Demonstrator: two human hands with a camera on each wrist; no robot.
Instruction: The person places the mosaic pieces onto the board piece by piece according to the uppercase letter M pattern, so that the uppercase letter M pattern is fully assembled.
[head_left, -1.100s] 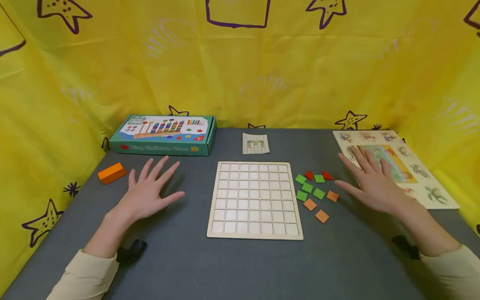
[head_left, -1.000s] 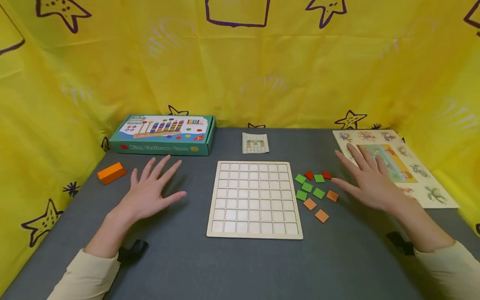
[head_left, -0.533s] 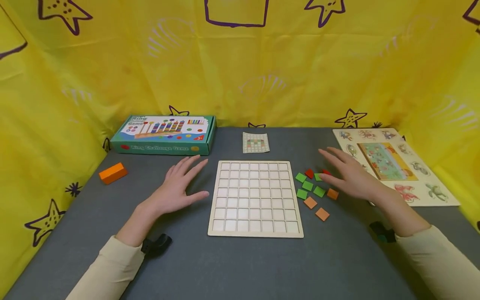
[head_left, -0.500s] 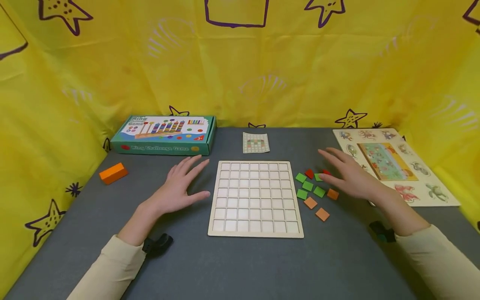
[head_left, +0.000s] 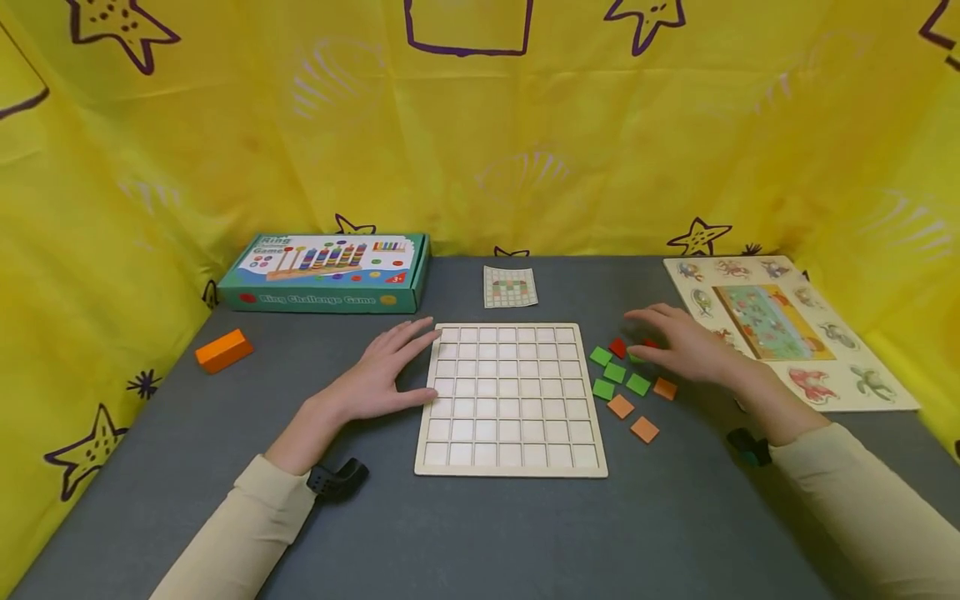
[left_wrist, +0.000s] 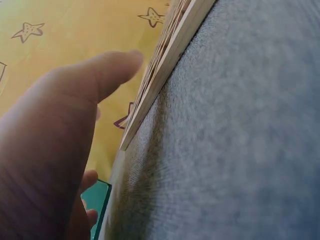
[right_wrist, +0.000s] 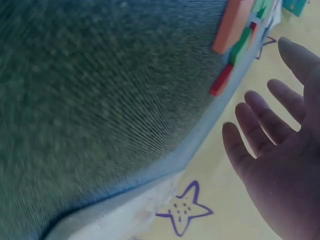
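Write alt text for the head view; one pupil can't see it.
Left hand at the left edge of a wooden grid board, right hand by green, red and orange tiles beside it. A game box and pattern card lie behind; a picture puzzle, right.

Tiles (head_left: pixel 614 372) right of board (head_left: pixel 508 407), card (head_left: pixel 510 287) behind

In the head view the bare right hand (head_left: pixel 686 343) partly hides a flat green square tile (head_left: pixel 635 359) and a flat red piece (head_left: pixel 650 342). The print on the small white paper card (head_left: pixel 511 287) is too small to read square by square. In the left wrist view the top edge cuts off the pale square wooden grid board (left_wrist: pixel 165 67) and the bare left hand (left_wrist: pixel 65 115) covers part of the green cardboard box (left_wrist: pixel 102 196); whether that hand touches the board is hard to say
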